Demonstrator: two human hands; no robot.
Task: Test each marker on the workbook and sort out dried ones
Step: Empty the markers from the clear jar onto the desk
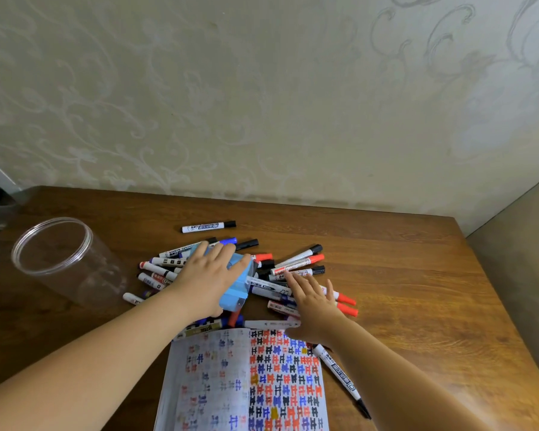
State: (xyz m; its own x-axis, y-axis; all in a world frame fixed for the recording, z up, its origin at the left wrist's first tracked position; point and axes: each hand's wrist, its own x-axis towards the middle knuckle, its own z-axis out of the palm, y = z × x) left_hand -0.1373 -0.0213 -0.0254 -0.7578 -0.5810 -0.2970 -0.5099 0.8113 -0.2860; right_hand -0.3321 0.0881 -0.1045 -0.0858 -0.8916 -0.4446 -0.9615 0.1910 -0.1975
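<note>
- I take the open workbook (246,381) at the near edge of the wooden table (417,290) as my reference; both pages carry rows of red, blue and black test marks, dense on the right page and faint on the left.
- Directly beyond the workbook's far edge lies the pile of markers (280,275), capped in black, red and blue, lying criss-cross and touching one another.
- The left hand (206,278) rests on the pile beyond the workbook's left page, fingers extended and laid over a light blue box (238,284); I read this as a flat covering contact, though the thumb side is hidden, so I cannot confirm a grip.
- The right hand (315,303) lies palm down just beyond the workbook's right page, fingers straight and spread across several markers, holding none.
- A single black-capped marker (208,226) lies alone farther beyond the pile, apart from it.
- One uncapped marker (343,379) lies just to the right of the workbook, its tip pointing toward the near edge.
- A clear plastic jar (63,259) stands well to the left of the workbook, beside the pile.
</note>
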